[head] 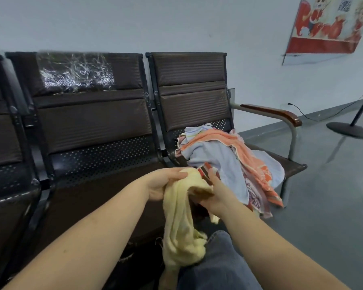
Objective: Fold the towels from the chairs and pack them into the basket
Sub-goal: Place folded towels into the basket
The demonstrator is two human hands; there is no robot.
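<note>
Yellow towel [182, 222], seemingly terry, hangs bunched from both hands.

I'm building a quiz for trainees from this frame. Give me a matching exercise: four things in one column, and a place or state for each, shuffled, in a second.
Things:
1. yellow towel
2. orange towel
3. poster
4. plastic wrap

Places or states:
A. hanging on the wall, upper right
B. over the backrest of the middle chair
C. gripped by the left hand and the right hand, hanging down
D. draped across the pile of towels on the right chair

Pairs: 1-C, 2-D, 3-A, 4-B
</note>
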